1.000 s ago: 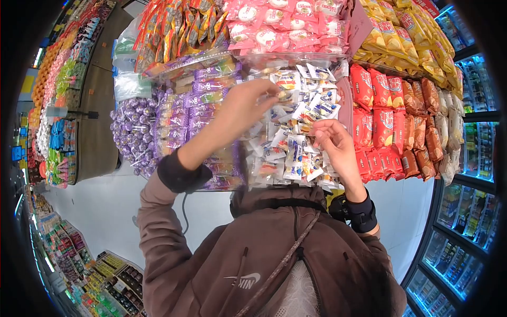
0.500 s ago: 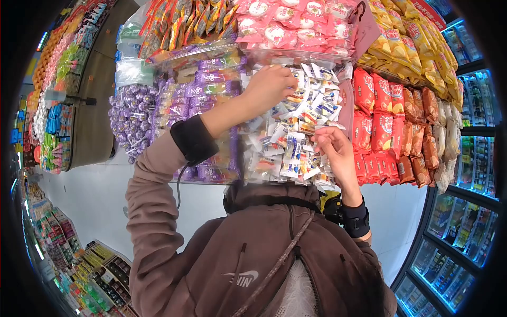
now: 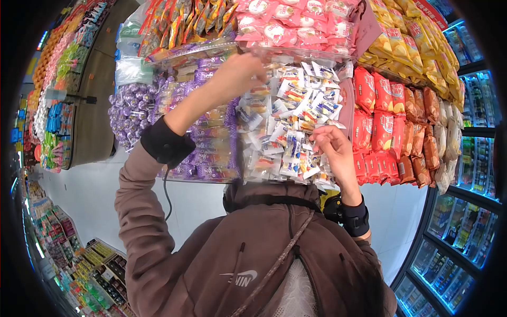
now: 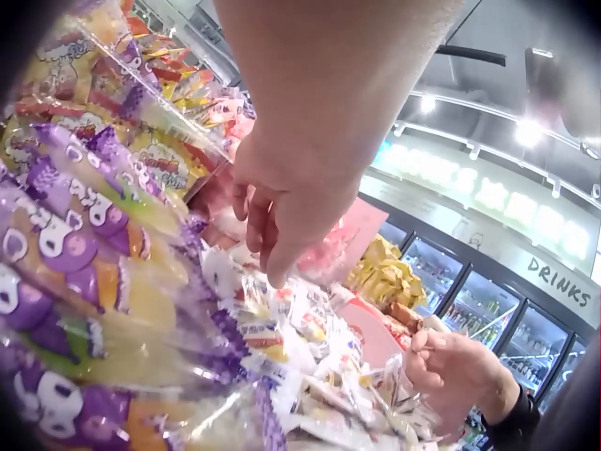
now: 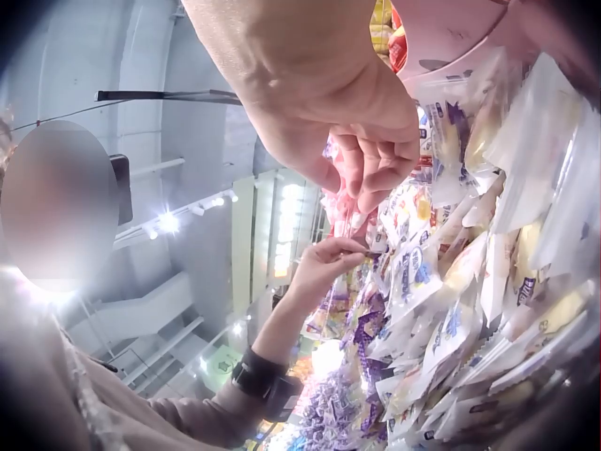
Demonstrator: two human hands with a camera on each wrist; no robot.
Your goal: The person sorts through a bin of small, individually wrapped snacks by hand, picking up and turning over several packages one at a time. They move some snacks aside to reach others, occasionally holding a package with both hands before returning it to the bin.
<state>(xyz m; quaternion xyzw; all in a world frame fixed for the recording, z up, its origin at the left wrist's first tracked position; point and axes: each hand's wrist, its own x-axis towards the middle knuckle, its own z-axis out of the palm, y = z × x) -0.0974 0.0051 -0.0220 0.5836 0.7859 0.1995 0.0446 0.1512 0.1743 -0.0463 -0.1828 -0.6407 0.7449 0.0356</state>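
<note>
Small clear-and-white snack packets (image 3: 296,119) with blue, red and yellow print lie heaped in a bin in front of the person. Over the back left part of this heap is my left hand (image 3: 240,76), beside the purple packs (image 3: 208,116). In the left wrist view the fingers of the left hand (image 4: 286,211) bend loosely downward, with no packet visible in them. My right hand (image 3: 335,150) hovers at the right side of the heap. Its fingers curl loosely close over the packets, and nothing shows between them in the right wrist view, where the hand (image 5: 352,141) fills the top.
Purple lollipops (image 3: 132,113) stand at the left. Pink bags (image 3: 296,24) fill a raised bin behind the heap, with a clear divider (image 3: 296,52) in front. Red packs (image 3: 377,121) and yellow bags (image 3: 406,42) are to the right. Drinks fridges (image 3: 475,164) line the far right.
My left hand first moves back over the white packets, then draws left toward the purple packs. The right hand stays at the right side of the heap. The head view has shifted slightly.
</note>
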